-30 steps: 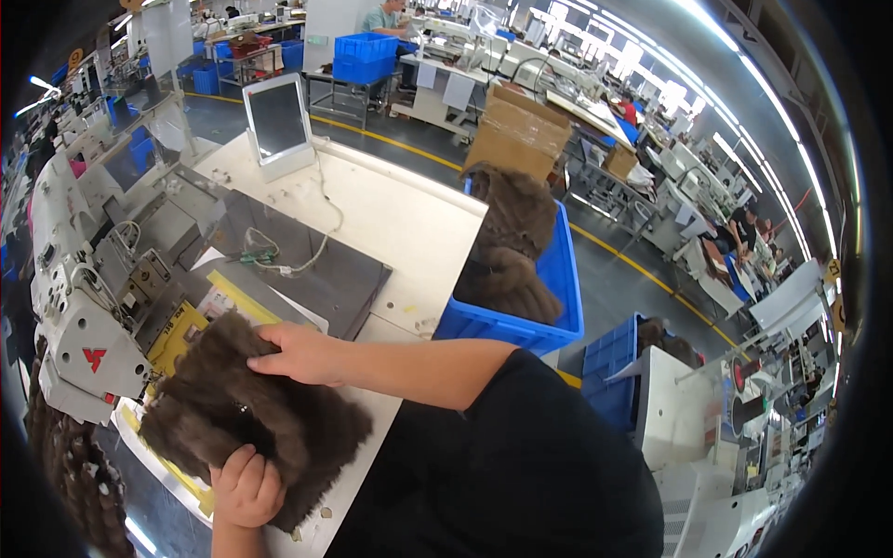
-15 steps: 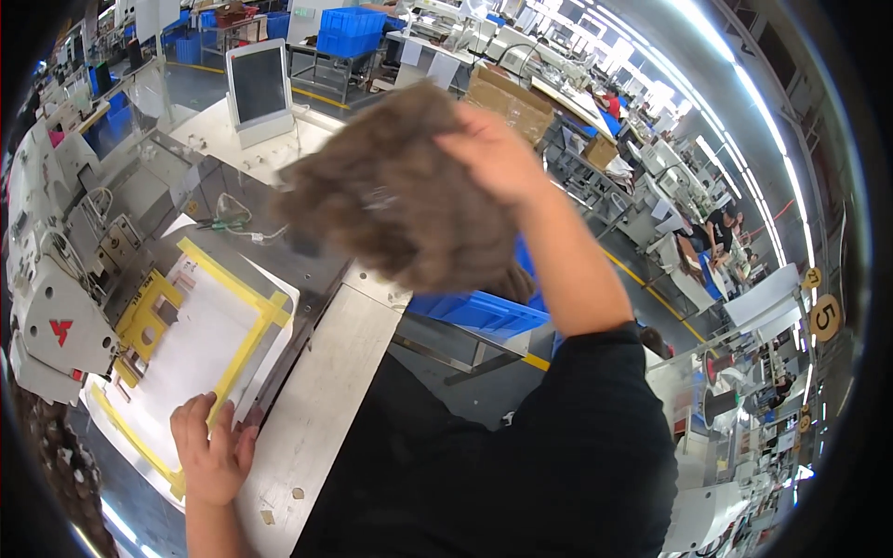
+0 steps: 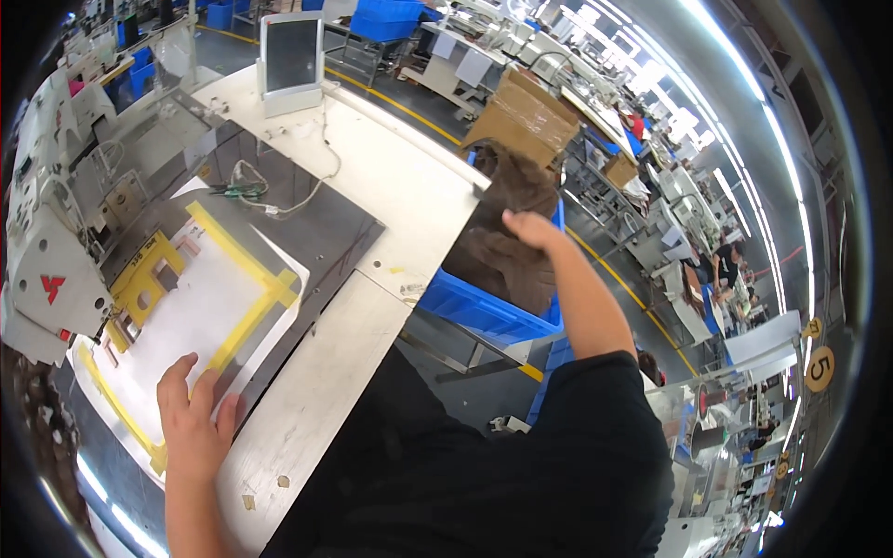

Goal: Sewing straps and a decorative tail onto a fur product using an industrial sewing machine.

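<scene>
My left hand [image 3: 193,414] lies on the white, yellow-taped template [image 3: 214,325], fingers apart and empty, beside the white sewing machine [image 3: 46,260] and its yellow plate [image 3: 139,288]. My right hand [image 3: 530,230] reaches over brown fur pieces [image 3: 507,270] in a blue bin [image 3: 479,316] beyond the table's right edge, touching or just above them; most of its fingers are hidden, so I cannot tell whether it grips any.
A small screen [image 3: 291,60] with a cable stands on the white tabletop [image 3: 372,158]. A cardboard box [image 3: 526,112] is behind the bin. Workbenches, blue crates [image 3: 386,20] and a seated co-worker [image 3: 727,265] in black are farther off.
The fur piece both my hands held on the template has moved right to the bin with my right hand, uncovering the template. My left hand let go of it and stayed on the template.
</scene>
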`<state>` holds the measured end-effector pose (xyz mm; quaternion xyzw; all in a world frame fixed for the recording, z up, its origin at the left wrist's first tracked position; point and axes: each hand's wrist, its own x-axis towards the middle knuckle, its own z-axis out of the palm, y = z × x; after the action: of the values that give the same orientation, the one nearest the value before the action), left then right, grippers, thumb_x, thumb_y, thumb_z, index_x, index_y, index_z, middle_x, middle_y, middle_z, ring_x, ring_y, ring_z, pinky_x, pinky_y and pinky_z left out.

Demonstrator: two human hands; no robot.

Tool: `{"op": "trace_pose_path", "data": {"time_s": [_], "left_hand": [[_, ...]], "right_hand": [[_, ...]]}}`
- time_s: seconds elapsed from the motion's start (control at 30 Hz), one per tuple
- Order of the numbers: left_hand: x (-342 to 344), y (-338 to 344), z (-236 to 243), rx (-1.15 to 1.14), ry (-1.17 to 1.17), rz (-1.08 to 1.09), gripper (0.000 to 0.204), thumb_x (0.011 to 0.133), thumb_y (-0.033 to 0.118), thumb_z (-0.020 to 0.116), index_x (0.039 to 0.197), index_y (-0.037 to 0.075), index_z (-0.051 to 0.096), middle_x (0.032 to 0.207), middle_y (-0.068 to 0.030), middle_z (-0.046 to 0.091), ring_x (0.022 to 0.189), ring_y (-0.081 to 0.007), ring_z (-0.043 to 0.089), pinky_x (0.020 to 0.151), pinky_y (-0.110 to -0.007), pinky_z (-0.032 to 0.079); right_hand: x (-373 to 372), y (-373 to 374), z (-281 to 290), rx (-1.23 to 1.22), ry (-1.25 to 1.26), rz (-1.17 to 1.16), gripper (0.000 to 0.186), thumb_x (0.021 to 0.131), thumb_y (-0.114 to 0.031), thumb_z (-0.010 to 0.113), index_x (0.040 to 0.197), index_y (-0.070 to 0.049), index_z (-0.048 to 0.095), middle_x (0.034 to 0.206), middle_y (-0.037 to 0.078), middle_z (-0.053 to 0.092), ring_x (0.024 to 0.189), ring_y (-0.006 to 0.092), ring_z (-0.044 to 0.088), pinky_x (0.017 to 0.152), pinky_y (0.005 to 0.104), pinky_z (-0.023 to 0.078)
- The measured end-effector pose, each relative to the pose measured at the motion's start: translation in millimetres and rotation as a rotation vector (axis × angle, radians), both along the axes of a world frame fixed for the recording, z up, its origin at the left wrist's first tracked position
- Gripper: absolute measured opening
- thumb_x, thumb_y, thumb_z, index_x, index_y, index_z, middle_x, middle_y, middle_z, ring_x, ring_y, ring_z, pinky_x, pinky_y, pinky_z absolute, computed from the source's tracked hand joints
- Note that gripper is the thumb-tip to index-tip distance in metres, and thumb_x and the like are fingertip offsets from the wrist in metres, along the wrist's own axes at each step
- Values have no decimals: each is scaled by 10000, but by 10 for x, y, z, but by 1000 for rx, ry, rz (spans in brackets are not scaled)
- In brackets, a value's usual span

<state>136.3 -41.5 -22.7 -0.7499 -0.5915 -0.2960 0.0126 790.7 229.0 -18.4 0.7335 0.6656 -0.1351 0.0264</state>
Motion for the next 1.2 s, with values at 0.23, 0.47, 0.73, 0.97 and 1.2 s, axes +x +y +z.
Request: {"op": "trace_pose_path", "data": {"time_s": [0.23,0.47,0.73,0.97,1.2], "left_hand": [[-99,-26,3,-48,-8,53,390,747,121,818,1106,68,673,1326,-212,580,1191,-416,567,999,-499,472],[-342,-142,153,-101,99,127,332,852,285,775,1090,86,659,1282,-151,615,1201,-322,592,994,-464,473],[-1746,-1663,428,-500,261,947,337,888,337,716,1088,66,724,1119,-141,682,1109,-346,636,941,-461,510],[-2325,-4203,843,-869,117,1560,379,919,373,633,1048,41,765,1063,-219,749,1011,-408,701,903,-475,549],[-1635,-6337,691,-978,-484,1877,409,816,99,638,1205,79,763,1140,-137,766,1053,-278,716,917,-398,553]], "right_hand": [[-879,-307,-573,124,-71,346,439,997,-407,594,1190,-36,727,1156,256,703,1082,443,658,964,495,525],[-1456,-145,-66,653,132,299,221,976,-128,621,1121,8,716,1114,196,721,1005,348,700,910,416,551],[-3191,-348,-360,445,547,854,131,1005,-68,604,1084,12,671,1098,141,683,979,255,658,832,358,542],[-3375,-113,-660,278,686,847,163,1042,-112,614,1115,25,663,1101,87,664,1025,205,619,932,335,491],[-3443,-196,-649,283,686,889,180,1058,-139,586,1092,32,632,1113,113,637,1032,254,612,953,332,484]]}}
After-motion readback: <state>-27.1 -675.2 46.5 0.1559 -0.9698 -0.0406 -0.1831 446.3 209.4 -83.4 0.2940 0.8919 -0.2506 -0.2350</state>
